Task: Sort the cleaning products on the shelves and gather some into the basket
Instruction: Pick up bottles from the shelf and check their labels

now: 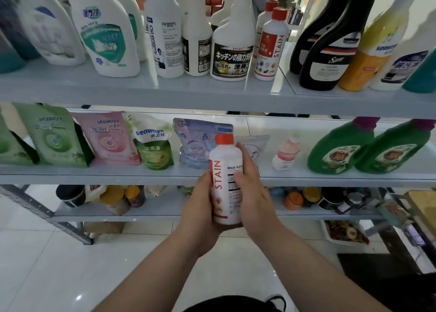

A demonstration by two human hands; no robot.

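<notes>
A white stain remover bottle (226,170) with a red cap and red "STAIN" lettering stands upright in both my hands, in front of the middle shelf (118,174). My left hand (200,207) cups its base and left side. My right hand (252,189) wraps its right side, fingers over the label. Two matching stain bottles (271,45) stand on the top shelf (141,89) among white spray refills. No basket is in view.
Refill pouches (108,139) fill the left of the middle shelf; a small pink bottle (286,152) and two green jugs (368,146) stand on its right. Dark and yellow bottles (330,52) sit top right. Cans line the bottom shelf (165,210). White tiled floor lies below.
</notes>
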